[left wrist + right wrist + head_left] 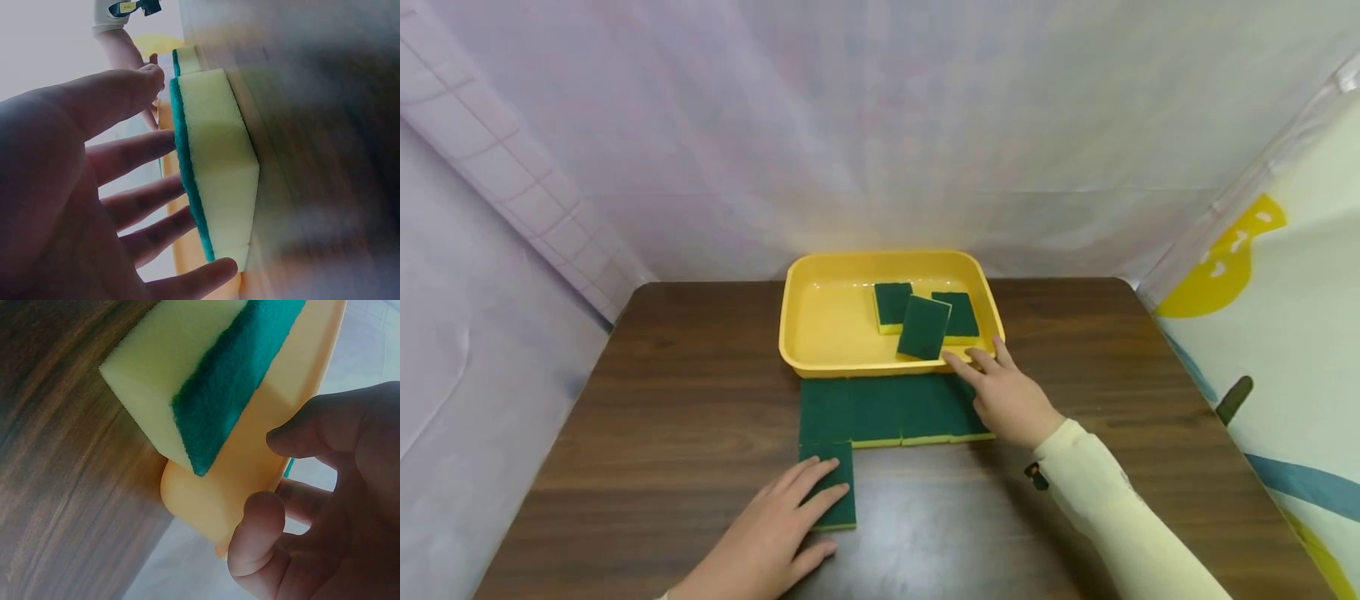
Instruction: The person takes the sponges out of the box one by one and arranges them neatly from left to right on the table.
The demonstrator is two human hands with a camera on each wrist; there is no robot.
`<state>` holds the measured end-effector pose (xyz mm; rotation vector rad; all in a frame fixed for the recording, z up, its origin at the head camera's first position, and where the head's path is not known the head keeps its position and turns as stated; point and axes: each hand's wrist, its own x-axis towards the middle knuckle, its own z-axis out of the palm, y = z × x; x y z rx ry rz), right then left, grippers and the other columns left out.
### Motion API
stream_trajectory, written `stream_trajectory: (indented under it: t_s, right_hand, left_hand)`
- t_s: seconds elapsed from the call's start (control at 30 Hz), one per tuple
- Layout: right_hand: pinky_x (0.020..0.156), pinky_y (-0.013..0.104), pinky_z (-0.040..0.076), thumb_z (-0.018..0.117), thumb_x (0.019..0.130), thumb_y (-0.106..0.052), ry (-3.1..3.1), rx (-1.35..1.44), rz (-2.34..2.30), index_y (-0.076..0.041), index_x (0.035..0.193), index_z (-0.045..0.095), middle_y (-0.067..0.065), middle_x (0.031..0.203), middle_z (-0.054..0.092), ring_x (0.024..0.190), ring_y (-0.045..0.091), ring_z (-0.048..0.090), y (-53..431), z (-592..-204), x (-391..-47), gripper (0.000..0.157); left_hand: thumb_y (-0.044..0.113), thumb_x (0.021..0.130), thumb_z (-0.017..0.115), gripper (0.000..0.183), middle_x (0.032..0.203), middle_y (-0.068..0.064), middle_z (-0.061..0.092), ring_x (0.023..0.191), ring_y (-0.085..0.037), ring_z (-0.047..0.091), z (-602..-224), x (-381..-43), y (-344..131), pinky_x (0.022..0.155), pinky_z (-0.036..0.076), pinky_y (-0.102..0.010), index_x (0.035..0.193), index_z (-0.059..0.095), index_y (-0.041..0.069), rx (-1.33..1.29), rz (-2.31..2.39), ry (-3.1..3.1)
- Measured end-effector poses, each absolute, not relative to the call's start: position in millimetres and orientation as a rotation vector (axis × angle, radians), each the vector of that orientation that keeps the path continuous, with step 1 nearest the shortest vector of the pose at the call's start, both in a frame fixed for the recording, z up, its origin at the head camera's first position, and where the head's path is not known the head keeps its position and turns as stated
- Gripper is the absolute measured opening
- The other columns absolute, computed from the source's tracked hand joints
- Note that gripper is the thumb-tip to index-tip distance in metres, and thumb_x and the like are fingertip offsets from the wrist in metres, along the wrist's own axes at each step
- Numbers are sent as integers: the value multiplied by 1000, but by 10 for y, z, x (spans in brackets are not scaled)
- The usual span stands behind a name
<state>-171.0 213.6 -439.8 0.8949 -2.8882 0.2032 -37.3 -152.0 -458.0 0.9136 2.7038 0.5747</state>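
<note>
My left hand rests its spread fingertips on a green-and-yellow scouring sponge, which lies flat, green side up, below the left end of a row of sponges. In the left wrist view its thumb and fingers are extended along the green face. My right hand is over the front right corner of the yellow tray, fingers bent slightly and nothing between them. Close to those fingertips, one sponge tilts against two others, a left one and a right one, inside the tray.
The brown wooden table carries everything. Behind the tray hangs a pale curtain, and a patterned cloth hangs at the right. The sponge row lies close along the tray's front side.
</note>
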Motion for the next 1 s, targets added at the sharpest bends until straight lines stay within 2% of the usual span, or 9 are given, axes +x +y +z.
stream_trajectory:
  t_s: [0.4, 0.57, 0.63, 0.73, 0.83, 0.87, 1.0]
  right_hand:
    - [72, 50, 65, 77, 92, 4, -2855, 900, 181, -11, 161, 54, 26, 142, 58, 139, 63, 47, 2158, -4459, -1711, 74]
    - [71, 49, 65, 75, 91, 5, -2845, 901, 200, -11, 161, 54, 25, 143, 56, 140, 63, 46, 2173, -4447, -1689, 75]
    - [80, 51, 64, 75, 91, 6, -2849, 909, 208, -10, 162, 53, 25, 145, 56, 141, 61, 46, 2170, -4439, -1677, 76]
    - [82, 52, 64, 76, 91, 5, -2872, 909, 223, -10, 162, 52, 26, 147, 55, 142, 61, 45, 2152, -4417, -1655, 76]
    - [80, 51, 64, 76, 92, 4, -2896, 901, 236, -9, 162, 51, 27, 149, 54, 143, 63, 42, 2129, -4389, -1640, 76]
    - [73, 48, 65, 77, 92, 4, -2897, 897, 237, -10, 162, 51, 27, 149, 54, 143, 64, 41, 2122, -4387, -1641, 76]
    - [79, 50, 64, 79, 89, 4, -2866, 914, 219, -9, 162, 52, 27, 148, 53, 142, 65, 41, 2115, -4418, -1664, 79]
  left_hand:
    - [38, 105, 75, 54, 168, -9, 43, 151, -40, 43, -4586, -377, -1532, 102, 52, -66, 153, 64, 17, 916, 620, 2702]
    - [38, 105, 75, 53, 168, -8, 43, 150, -38, 44, -4580, -384, -1529, 104, 51, -65, 153, 64, 18, 918, 605, 2709]
    - [38, 106, 74, 52, 167, -8, 44, 150, -38, 45, -4558, -385, -1537, 106, 50, -65, 153, 64, 18, 912, 614, 2706]
    - [36, 106, 74, 50, 165, -9, 47, 149, -36, 46, -4492, -404, -1568, 109, 47, -65, 151, 66, 16, 897, 657, 2727]
    - [33, 105, 76, 46, 162, -8, 51, 148, -33, 49, -4390, -473, -1609, 112, 46, -64, 147, 68, 16, 917, 693, 2806]
    - [31, 104, 78, 45, 160, -8, 53, 147, -32, 50, -4351, -509, -1617, 111, 46, -64, 145, 69, 15, 942, 704, 2838]
    - [23, 99, 83, 45, 154, -9, 58, 140, -31, 57, -4191, -708, -1619, 108, 50, -63, 141, 71, 13, 1095, 691, 2975]
